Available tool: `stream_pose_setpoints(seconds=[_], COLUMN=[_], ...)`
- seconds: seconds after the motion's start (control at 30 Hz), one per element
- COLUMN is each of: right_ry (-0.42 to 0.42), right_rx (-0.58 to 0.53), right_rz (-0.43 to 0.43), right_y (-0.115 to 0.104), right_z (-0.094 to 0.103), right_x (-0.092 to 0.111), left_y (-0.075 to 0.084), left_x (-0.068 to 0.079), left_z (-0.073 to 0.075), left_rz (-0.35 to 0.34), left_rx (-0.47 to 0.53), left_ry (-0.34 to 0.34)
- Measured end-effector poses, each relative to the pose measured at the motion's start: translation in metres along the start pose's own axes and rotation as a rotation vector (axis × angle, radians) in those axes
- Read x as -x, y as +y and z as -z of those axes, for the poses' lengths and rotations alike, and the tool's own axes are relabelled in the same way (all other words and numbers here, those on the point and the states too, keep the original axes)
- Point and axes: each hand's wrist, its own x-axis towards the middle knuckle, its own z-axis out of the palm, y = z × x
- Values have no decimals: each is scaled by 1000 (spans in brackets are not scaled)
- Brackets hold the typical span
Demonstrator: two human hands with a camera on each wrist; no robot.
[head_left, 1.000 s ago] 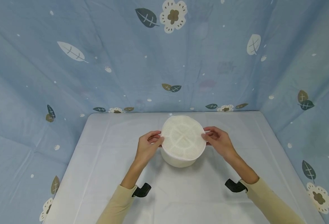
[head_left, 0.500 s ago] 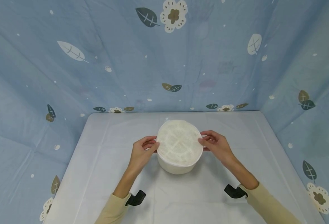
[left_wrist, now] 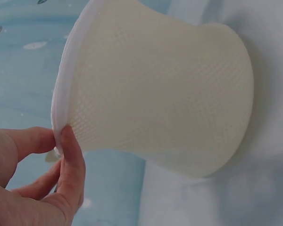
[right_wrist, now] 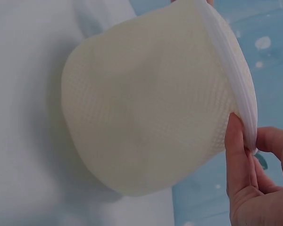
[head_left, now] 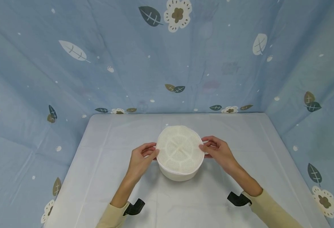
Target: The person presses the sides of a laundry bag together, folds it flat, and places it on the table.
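A cream mesh laundry bag (head_left: 180, 150), round and drum-shaped, sits upright in the middle of the table in the head view. Its flat mesh top has a cross-shaped seam. White trim (left_wrist: 66, 70) runs round the top edge. My left hand (head_left: 139, 159) pinches that edge on the left, between thumb and fingers. On the opposite side, my right hand (head_left: 219, 153) pinches the edge the same way. Both wrist views show the soft side wall (right_wrist: 146, 103) sagging and narrowing below the trim. The inside of the bag is hidden.
A white cloth covers the table (head_left: 113, 133). Blue curtains (head_left: 121, 53) with leaf and flower prints hang behind it and along both sides. A black wrist mount (head_left: 134, 207) sits at the left cuff, another black mount (head_left: 238, 199) at the right.
Both hands have drawn the bag toward me and a little to the left across the table. Their pinch on the edge stays the same.
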Motion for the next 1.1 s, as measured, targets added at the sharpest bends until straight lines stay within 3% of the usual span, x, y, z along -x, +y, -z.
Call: stream_pose_setpoints(seconds=[0.17,0.47,0.77,1.1], right_ry=[6,-1,-10,-21], right_rx=[16,11,11,6], right_rz=[6,3,-2,-10], right_y=[6,18,26,35], right_z=[-1,-2,-5,-8], right_x=[0,-1,-2,-4], left_y=[8,-28,-39,-19], left_x=[5,-6,-6,4], left_z=[-1,-2,-1,-2], left_rz=[13,-18,-17,-5], left_rx=[-4,18,-2,-35], left_ry=[-16,-3,5,-25])
